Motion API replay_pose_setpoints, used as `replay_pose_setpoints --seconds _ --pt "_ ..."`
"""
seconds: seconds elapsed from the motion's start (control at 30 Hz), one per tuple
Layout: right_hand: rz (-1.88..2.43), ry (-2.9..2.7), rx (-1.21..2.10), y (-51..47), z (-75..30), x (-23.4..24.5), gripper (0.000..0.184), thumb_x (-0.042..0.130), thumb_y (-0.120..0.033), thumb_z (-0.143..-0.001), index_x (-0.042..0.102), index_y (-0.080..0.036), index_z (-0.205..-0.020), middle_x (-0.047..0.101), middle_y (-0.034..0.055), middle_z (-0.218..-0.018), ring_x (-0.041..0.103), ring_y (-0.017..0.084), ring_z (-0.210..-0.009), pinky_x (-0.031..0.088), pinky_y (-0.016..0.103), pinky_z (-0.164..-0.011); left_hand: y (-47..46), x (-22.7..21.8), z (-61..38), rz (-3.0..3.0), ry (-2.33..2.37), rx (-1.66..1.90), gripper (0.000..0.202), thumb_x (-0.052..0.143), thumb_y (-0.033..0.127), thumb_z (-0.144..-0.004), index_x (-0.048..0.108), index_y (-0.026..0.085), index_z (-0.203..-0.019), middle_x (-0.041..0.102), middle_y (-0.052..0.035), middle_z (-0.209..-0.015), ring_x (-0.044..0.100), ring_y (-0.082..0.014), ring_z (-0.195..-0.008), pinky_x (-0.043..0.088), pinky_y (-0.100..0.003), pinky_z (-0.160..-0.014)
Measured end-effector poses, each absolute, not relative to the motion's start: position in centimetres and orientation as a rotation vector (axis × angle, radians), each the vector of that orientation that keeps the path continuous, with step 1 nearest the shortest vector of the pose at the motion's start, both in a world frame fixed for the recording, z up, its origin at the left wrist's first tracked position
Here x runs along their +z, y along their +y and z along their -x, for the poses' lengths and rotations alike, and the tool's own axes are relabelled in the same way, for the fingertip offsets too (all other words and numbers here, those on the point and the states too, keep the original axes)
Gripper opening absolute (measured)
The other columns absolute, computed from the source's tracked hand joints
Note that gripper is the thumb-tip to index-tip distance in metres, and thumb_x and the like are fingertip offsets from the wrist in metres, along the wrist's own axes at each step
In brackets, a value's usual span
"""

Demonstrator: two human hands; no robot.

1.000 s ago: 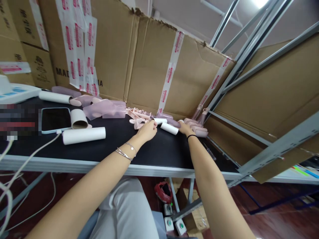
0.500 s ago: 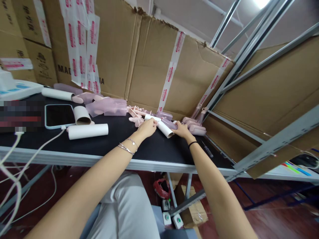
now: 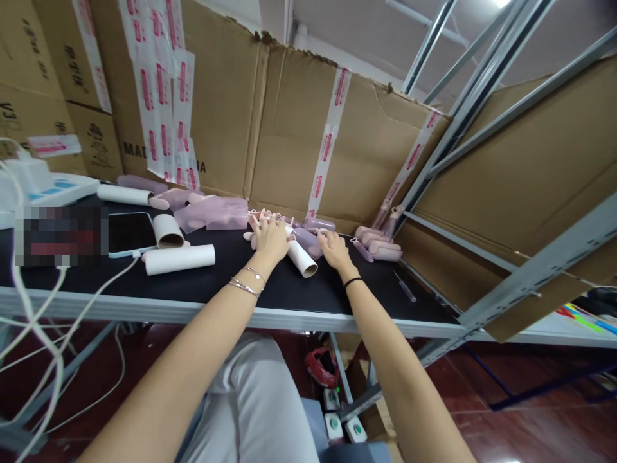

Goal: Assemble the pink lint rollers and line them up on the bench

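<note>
My left hand [image 3: 272, 242] lies palm down with its fingers stretched and apart, over several small light-pink plastic parts [image 3: 249, 236] and the end of a white tube. Beside it, a second white cardboard tube [image 3: 303, 259] rests at a slant, its hollow end towards me. A translucent purple piece [image 3: 306, 240] lies between my hands. My right hand [image 3: 336, 252] has its fingers bent around the right end of that piece; the fingertips are partly hidden. Behind them sits another translucent purple piece [image 3: 322, 224].
Several pink, roller-like pieces [image 3: 383, 249] and a small screwdriver [image 3: 405, 287] lie to the right. Leftward are larger purple pieces [image 3: 226, 213], white tubes [image 3: 180, 259], a phone [image 3: 130, 233] and white cables. A cardboard wall [image 3: 289, 141] backs the black tabletop [image 3: 260, 289]; a metal frame stands right.
Both hands have moved left. The white tube and the purple piece between them have shifted left too. My left hand's fingers, bunched before, are now spread. A small purple strip shows near the pink pieces.
</note>
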State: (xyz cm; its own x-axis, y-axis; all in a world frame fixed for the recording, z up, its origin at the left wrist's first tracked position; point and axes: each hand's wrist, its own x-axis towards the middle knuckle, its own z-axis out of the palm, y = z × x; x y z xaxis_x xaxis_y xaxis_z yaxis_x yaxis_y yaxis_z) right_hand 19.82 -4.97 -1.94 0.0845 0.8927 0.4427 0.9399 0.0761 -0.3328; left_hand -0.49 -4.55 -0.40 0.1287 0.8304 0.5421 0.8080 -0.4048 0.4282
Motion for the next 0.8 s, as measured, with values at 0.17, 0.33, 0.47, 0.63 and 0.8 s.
replay_pose_setpoints --seconds 0.17,0.33,0.47,0.63,0.8 --pt "1.85 -1.678 -0.171 -5.0 -22.1 -2.4 0.04 0.031 -0.033 -0.093 0.053 -0.025 -0.126 0.044 0.01 -0.141 0.043 0.026 -0.124 0.037 0.044 -0.098 -4.0 0.9 2.5 -1.941 1.934 1.184 0.053 0.051 0.047 -0.083 0.054 0.009 -0.121 0.048 -0.0305 -0.129 0.042 -0.0463 -0.12 0.037 -0.061 -0.09" --pt "1.992 -1.593 -0.02 -4.8 -22.9 -3.1 0.039 0.053 -0.036 -0.084 0.046 -0.017 -0.117 0.061 0.0151 -0.112 0.06 0.026 -0.101 0.046 0.036 -0.083 -2.1 1.4 5.9 -1.842 2.073 0.801 0.039 0.055 0.026 -0.08 0.06 0.013 -0.117 0.055 -0.0246 -0.127 0.048 -0.0401 -0.12 0.042 -0.051 -0.091" --pt "2.005 -1.55 -0.011 -5.0 -22.5 -2.9 0.038 0.059 -0.034 -0.079 0.042 -0.017 -0.109 0.063 0.0148 -0.102 0.062 0.028 -0.092 0.046 0.038 -0.079 -1.3 1.0 6.8 -1.954 2.045 0.51 0.045 0.066 0.027 -0.072 0.063 0.023 -0.117 0.054 -0.0177 -0.133 0.045 -0.0405 -0.124 0.039 -0.051 -0.095" --pt "1.704 -1.292 -0.016 -5.1 -22.5 -2.2 0.028 0.049 -0.022 -0.076 0.04 -0.02 -0.101 0.06 0.0111 -0.099 0.06 0.025 -0.093 0.046 0.039 -0.084 -1.0 0.3 6.3 -1.962 2.089 0.662 0.029 0.065 0.027 -0.073 0.068 0.015 -0.099 0.062 -0.0225 -0.118 0.055 -0.037 -0.113 0.045 -0.043 -0.089" --pt "1.115 -1.199 0.391 -5.1 -21.2 -1.5 0.032 0.047 -0.033 -0.075 0.035 -0.025 -0.103 0.055 0.0023 -0.097 0.06 0.015 -0.074 0.052 0.033 -0.074 -0.8 0.5 6.2 -1.748 1.992 1.114 0.014 0.066 0.026 -0.072 0.061 0.013 -0.076 0.063 -0.0236 -0.105 0.052 -0.0382 -0.116 0.04 -0.047 -0.095"
